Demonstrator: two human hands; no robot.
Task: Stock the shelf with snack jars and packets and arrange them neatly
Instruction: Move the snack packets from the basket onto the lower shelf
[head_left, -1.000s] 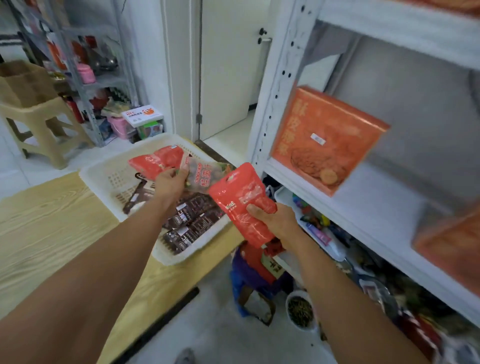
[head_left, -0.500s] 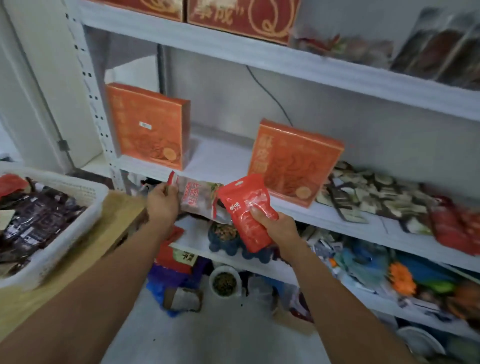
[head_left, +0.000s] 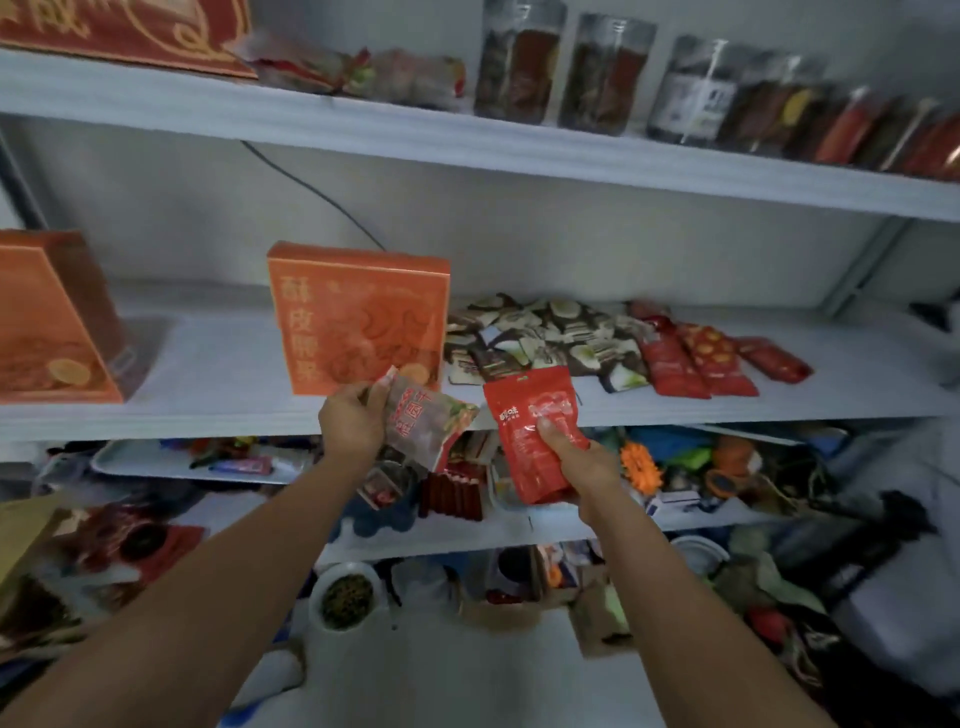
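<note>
My left hand (head_left: 349, 415) grips a clear packet with red lettering (head_left: 426, 418) just below the front edge of the middle shelf (head_left: 208, 405). My right hand (head_left: 582, 467) holds a red stand-up pouch (head_left: 530, 415) with its thumb across the front, beside the first packet. Both packets hover in front of the shelf edge, below an upright orange box (head_left: 358, 317). On that shelf to the right lie a heap of dark-and-white packets (head_left: 540, 338) and several red packets (head_left: 701, 358).
Another orange box (head_left: 52, 322) stands at the shelf's left end. The top shelf (head_left: 467, 140) carries a red box, wrapped packets and several jars (head_left: 519, 57). The lower shelves (head_left: 519, 525) are crowded with mixed goods. A round bowl (head_left: 345, 597) sits on the floor below.
The view has swung right, from the white basket on the table to the shelf. Both hands carried their packets up and right toward the middle shelf's front edge.
</note>
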